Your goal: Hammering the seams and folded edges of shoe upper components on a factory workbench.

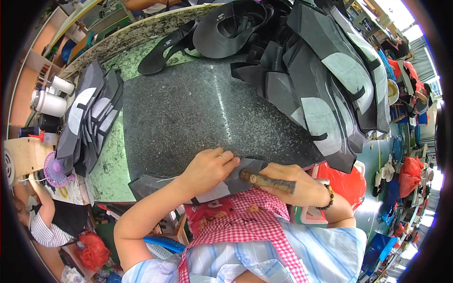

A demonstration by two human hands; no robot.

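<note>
In front of my apron lies a dark grey cut piece (153,185) of sheet material, along the near edge of a black speckled work mat (184,113). My left hand (210,170), a ring on one finger, is closed with its bent fingers pressing on this piece. My right hand (299,184) grips a tool with a worn brown wooden handle (281,185), close beside the left fingers. The tool's working end is hidden. A pale patch (214,192) shows on the piece under my left wrist.
Large stacks of dark grey pieces (311,80) with pale patches fill the right side. A smaller stack (89,113) stands left. Black curved pieces (212,35) lie at the back. Further left are a white canister (49,104) and a purple fan (55,169); a person's arm (43,203) is near it.
</note>
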